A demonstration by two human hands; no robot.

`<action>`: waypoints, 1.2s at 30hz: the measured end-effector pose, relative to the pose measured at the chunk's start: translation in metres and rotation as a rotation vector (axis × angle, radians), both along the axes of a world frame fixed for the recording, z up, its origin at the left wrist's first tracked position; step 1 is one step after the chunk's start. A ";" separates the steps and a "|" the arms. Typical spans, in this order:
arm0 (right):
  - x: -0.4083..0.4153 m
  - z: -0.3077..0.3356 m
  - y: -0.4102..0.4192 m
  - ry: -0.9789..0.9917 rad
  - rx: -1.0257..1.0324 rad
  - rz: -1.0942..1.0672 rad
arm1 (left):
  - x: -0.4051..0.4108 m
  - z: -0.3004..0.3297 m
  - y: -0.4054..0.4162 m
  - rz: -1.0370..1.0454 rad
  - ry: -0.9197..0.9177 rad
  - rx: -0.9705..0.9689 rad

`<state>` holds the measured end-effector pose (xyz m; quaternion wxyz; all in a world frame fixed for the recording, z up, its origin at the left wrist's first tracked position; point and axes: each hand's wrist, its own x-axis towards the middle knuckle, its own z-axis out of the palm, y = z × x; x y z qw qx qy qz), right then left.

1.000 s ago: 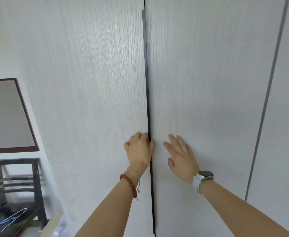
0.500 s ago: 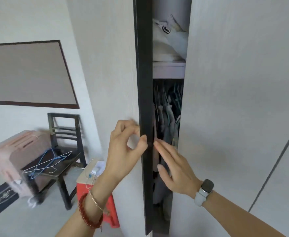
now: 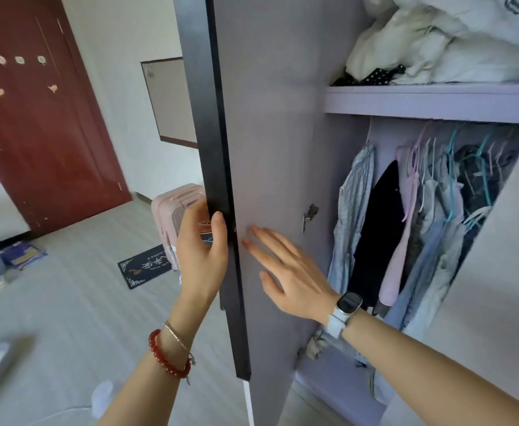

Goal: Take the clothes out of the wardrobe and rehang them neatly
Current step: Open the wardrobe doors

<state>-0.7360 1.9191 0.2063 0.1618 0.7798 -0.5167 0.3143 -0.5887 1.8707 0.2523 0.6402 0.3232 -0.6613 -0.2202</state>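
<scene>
Black-edged wardrobe door (image 3: 221,179) swings open: left hand (image 3: 202,259) grips its edge, right hand (image 3: 289,278) flat against it (fingers straight); next, reaching hung clothes (image 3: 405,235) at three o'clock.

My feed is bright with soft, even daylight; I can't see its source. There is no hard glare, only a dull sheen on the red door (image 3: 37,118) far to the left of my left hand (image 3: 201,259). The wardrobe interior beyond my right hand (image 3: 292,281) is dimmer, and the hanging clothes (image 3: 421,229) deepen into shadow toward the right. The dark door edge (image 3: 218,179) that my left hand grips reads nearly black. Wide-angle distortion bends that edge and the shelf (image 3: 430,103) above. My right fingers (image 3: 267,244) smear slightly. Below my left wrist, the floor corner is blurred.
</scene>
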 end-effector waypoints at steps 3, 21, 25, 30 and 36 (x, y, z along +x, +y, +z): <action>0.001 -0.001 -0.015 -0.007 -0.032 -0.028 | 0.010 -0.002 -0.020 0.154 -0.044 0.005; -0.212 0.010 0.118 -0.003 0.068 -0.931 | -0.253 -0.016 -0.006 -0.537 -0.666 -0.087; -0.255 0.014 0.179 -0.053 0.064 -1.160 | -0.343 -0.004 0.035 -0.776 -0.607 -0.090; -0.291 0.020 0.220 -0.122 0.098 -1.255 | -0.415 0.011 0.079 -1.028 -0.359 0.178; -0.289 0.025 0.220 -0.213 0.107 -1.220 | -0.399 0.015 0.082 -1.075 -0.213 0.227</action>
